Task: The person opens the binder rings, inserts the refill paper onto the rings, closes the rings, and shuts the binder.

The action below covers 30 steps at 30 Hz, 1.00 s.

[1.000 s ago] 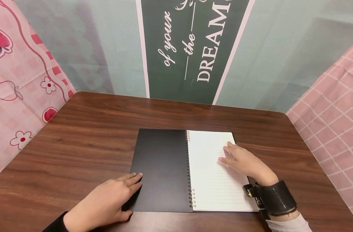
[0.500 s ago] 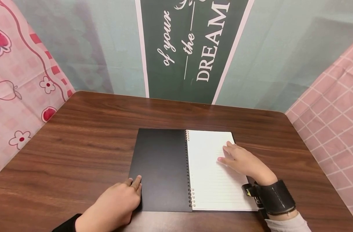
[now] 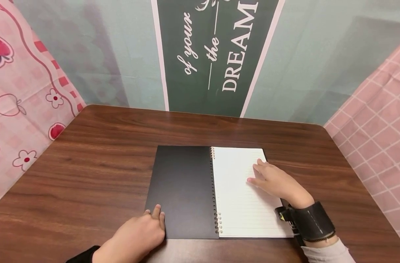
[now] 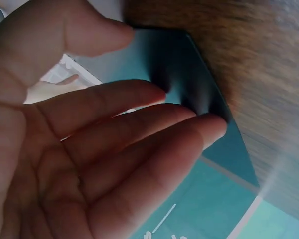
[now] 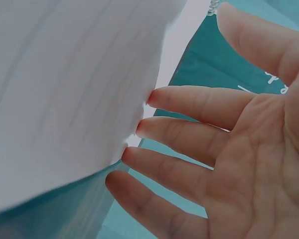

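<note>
A spiral notebook lies open on the table, its black cover [image 3: 183, 186] flat on the left and a lined white page [image 3: 236, 208] on the right. My left hand [image 3: 135, 232] is at the cover's lower left edge, fingertips on the black surface. In the left wrist view the fingers of that hand [image 4: 104, 144] are extended and loosely bent, with the thumb apart. My right hand [image 3: 278, 182] rests over the page's right edge. The right wrist view shows its fingers [image 5: 189, 102] straight and spread, fingertips right at the paper. Neither hand grips anything.
The brown wooden table [image 3: 88, 175] extends around the notebook. A green and pale blue printed cloth [image 3: 200, 80] hangs behind it, with pink patterned cloths at left [image 3: 9, 124] and right [image 3: 384, 146]. A black strap [image 3: 315, 221] circles the right wrist.
My left hand has slid right and slightly nearer along the cover's lower left side, its fingers drawing closer together. The right hand and the notebook stay put.
</note>
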{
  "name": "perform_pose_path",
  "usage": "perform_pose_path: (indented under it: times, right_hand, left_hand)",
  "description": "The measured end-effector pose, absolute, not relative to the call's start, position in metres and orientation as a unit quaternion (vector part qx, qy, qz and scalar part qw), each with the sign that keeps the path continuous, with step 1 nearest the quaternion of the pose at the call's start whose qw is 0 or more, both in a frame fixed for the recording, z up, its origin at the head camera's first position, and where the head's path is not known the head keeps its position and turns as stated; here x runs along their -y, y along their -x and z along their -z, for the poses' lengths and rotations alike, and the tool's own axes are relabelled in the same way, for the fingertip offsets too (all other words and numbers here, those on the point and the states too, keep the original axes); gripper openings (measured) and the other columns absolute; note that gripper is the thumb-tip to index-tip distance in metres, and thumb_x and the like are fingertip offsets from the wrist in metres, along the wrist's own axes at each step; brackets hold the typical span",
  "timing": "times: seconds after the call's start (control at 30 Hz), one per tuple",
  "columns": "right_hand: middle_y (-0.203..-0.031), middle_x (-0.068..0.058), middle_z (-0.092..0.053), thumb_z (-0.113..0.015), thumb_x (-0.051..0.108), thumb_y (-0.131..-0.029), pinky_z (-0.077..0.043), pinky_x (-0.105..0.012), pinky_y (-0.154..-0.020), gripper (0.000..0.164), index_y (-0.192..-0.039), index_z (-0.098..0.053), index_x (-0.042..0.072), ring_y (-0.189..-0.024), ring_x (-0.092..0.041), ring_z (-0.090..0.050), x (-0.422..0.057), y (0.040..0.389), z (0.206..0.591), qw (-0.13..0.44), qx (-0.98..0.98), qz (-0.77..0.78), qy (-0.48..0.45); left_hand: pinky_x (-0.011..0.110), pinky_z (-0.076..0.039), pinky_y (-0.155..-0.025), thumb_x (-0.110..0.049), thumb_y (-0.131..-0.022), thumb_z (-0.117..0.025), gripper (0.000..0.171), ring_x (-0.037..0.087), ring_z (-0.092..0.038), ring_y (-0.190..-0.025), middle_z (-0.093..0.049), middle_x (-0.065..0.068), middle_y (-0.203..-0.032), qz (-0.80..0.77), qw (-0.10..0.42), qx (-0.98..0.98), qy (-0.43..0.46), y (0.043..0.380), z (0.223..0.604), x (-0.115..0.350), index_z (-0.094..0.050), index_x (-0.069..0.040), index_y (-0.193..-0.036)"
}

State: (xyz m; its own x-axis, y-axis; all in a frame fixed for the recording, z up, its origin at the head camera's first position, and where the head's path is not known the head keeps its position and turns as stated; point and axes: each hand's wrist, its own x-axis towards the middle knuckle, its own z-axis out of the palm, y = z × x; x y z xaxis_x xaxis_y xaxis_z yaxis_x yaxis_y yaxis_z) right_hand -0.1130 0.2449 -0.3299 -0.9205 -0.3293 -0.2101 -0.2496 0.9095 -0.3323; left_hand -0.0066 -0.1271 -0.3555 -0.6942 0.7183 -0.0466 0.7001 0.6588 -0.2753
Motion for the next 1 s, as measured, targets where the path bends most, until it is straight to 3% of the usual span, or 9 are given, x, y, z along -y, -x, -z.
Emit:
perform_pose_path:
  times: [0.13,0.53,0.9,1.0]
  right_hand:
    - [-0.147,-0.04,-0.036,-0.061,0.034,-0.097,-0.033,-0.063,-0.109,0.063,-0.138,-0.049,-0.013,-0.138,-0.053,-0.037,-0.245,0.113,0.329,0.124,-0.969,0.144,0.158]
    - [-0.147,-0.041,-0.036,-0.063,0.035,-0.096,-0.034,-0.064,-0.108,0.065,-0.137,-0.049,-0.014,-0.137,-0.054,-0.037,-0.246,0.112,0.331,0.127,-0.968,0.152,0.152]
    - [-0.145,-0.041,-0.038,-0.064,0.033,-0.096,-0.035,-0.063,-0.108,0.063,-0.136,-0.05,-0.014,-0.137,-0.053,-0.039,-0.246,0.111,0.332,0.119,-0.968,0.15,0.16]
    - [-0.144,-0.041,-0.038,-0.064,0.032,-0.096,-0.036,-0.062,-0.107,0.062,-0.136,-0.051,-0.014,-0.136,-0.054,-0.04,-0.248,0.112,0.332,0.114,-0.969,0.145,0.162]
  left_hand:
    - [0.032,-0.058,-0.06,-0.009,-0.08,-0.073,0.032,0.027,-0.074,-0.081,-0.073,0.019,-0.109,-0.138,0.05,0.909,0.39,0.005,0.357,0.127,-0.073,0.002,-0.11]
    - [0.033,-0.055,-0.053,-0.017,-0.075,-0.08,0.045,0.029,-0.071,-0.082,-0.071,0.02,-0.114,-0.08,0.017,0.914,0.397,0.008,0.355,0.133,-0.07,0.003,-0.114]
    - [0.03,-0.059,-0.067,-0.009,-0.074,-0.078,0.039,0.021,-0.075,-0.093,-0.074,0.011,-0.112,-0.046,0.067,0.9,0.428,0.007,0.361,0.154,-0.071,-0.006,-0.112]
    - [0.028,-0.058,-0.068,-0.006,-0.072,-0.077,0.032,0.017,-0.075,-0.09,-0.076,0.008,-0.108,0.014,0.09,0.894,0.439,0.01,0.359,0.163,-0.072,-0.008,-0.103]
